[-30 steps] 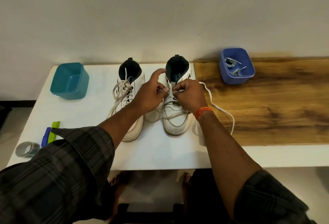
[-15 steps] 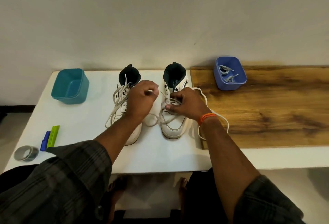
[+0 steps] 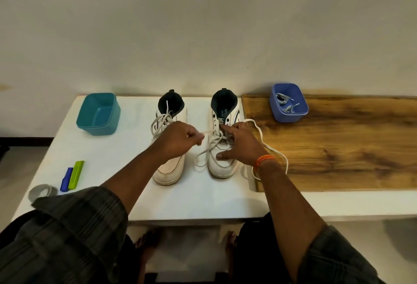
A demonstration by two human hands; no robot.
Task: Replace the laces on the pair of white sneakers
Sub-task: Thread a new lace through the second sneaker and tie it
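Left hand (image 3: 178, 137) pinching the lace (image 3: 208, 132) end, drawn sideways out of the right sneaker (image 3: 222, 148), right hand (image 3: 239, 146) fingers spread flat, steadying it.

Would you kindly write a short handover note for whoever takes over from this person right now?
Left hand pinches a white lace end, pulled taut from the right white sneaker. Right hand rests open on that sneaker, steadying it. Left white sneaker looks fully laced. Left to do: thread the right sneaker's top eyelets; its other lace end trails onto the wooden board.
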